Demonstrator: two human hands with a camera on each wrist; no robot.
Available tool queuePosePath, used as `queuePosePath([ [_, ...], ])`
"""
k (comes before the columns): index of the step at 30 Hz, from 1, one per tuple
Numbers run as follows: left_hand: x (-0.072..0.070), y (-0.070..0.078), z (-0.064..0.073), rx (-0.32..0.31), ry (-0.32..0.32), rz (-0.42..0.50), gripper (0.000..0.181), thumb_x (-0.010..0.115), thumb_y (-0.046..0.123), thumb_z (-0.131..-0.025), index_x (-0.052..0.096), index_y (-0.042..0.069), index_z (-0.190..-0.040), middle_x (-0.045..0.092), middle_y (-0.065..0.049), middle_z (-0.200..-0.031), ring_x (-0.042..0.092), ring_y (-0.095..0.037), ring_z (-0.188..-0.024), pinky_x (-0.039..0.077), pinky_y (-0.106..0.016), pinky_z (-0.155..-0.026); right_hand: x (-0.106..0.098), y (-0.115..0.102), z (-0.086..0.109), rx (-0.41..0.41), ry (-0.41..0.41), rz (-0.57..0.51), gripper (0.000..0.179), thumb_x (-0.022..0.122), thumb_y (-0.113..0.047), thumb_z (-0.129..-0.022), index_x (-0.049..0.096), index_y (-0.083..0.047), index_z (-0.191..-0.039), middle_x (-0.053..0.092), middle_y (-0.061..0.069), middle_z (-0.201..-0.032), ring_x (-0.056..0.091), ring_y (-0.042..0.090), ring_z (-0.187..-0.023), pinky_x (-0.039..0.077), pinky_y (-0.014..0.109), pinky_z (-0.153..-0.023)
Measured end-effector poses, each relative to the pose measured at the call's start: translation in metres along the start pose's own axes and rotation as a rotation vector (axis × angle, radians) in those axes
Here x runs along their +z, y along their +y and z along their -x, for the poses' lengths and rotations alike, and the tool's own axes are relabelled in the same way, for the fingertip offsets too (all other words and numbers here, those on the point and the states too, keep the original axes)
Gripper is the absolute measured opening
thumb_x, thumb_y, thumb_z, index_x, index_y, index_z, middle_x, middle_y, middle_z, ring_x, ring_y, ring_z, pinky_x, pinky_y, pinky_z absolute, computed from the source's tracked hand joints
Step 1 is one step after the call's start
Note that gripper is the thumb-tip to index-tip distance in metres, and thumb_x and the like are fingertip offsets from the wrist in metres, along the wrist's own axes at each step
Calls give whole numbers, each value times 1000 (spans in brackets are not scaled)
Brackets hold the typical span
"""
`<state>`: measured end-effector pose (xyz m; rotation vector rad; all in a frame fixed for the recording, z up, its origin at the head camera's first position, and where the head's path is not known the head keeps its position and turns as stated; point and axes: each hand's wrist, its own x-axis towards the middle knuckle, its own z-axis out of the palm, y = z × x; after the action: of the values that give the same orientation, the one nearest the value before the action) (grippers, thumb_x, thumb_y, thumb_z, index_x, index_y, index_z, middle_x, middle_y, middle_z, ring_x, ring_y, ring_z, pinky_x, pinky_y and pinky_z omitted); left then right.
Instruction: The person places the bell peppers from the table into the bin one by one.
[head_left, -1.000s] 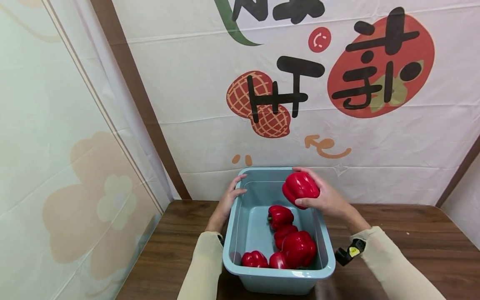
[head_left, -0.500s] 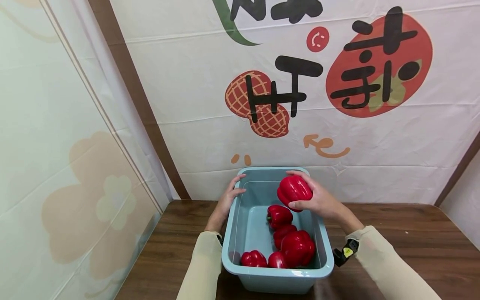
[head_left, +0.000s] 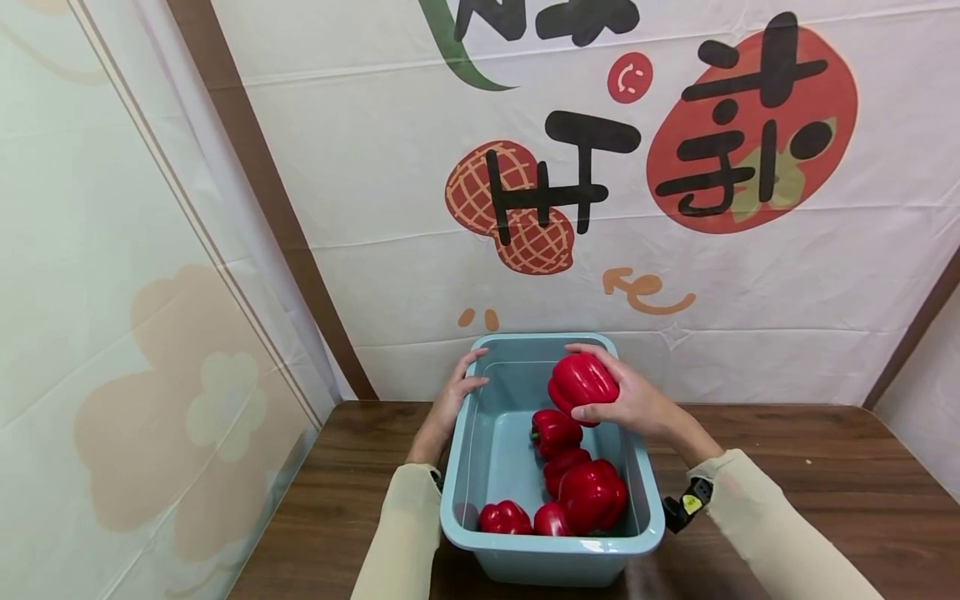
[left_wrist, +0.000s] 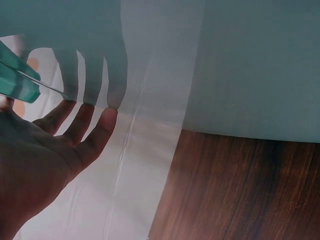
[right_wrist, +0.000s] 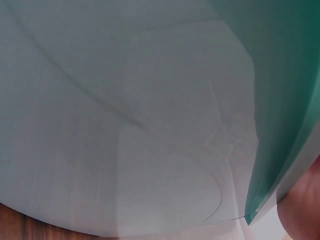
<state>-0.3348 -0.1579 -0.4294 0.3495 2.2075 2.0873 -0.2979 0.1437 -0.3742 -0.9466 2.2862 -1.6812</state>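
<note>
Over the far right part of a light blue plastic basin (head_left: 555, 546), my right hand (head_left: 637, 400) grips a large red bell pepper (head_left: 582, 381), fingers over its back and thumb at its front. My left hand (head_left: 448, 408) holds the basin's left rim, its fingertips reaching over the edge. Inside lie several more red bell peppers: one with a green stem (head_left: 557, 432), a big one (head_left: 592, 497) at the right and a smaller one (head_left: 505, 517) in the near left corner. The left wrist view shows the left hand's fingers (left_wrist: 97, 132) spread; the right wrist view hides the pepper.
The basin stands on a dark brown wood table (head_left: 780, 483). Behind it hangs a white cloth wall (head_left: 405, 275) with printed fruit and black lettering. Another pale cloth wall (head_left: 150, 208) with a flower print rises at the left.
My right hand has moved the held pepper a little left and down, further over the basin. The left hand stays on the rim, and the view has shifted slightly.
</note>
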Motion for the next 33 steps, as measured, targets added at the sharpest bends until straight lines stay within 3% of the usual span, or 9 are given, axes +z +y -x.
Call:
queuePosePath([
  [28, 0, -2, 0, -2, -4, 21, 52, 43, 15, -100, 34, 16, -151, 17, -9, -162, 24, -34, -140, 23, -58, -112, 1, -3, 0, 31, -12, 7, 94, 85, -22, -73, 32, -21, -150, 48, 12, -137, 46, 40, -125, 58, 42, -79],
  [33, 1, -1, 0, -3, 4, 14, 51, 42, 15, -100, 35, 16, -151, 17, -9, -162, 24, -34, -140, 23, -56, -112, 0, 0, 1, -7, -24, 28, 88, 80, -23, -80, 30, -17, -152, 49, 14, -140, 46, 40, -127, 56, 44, -85],
])
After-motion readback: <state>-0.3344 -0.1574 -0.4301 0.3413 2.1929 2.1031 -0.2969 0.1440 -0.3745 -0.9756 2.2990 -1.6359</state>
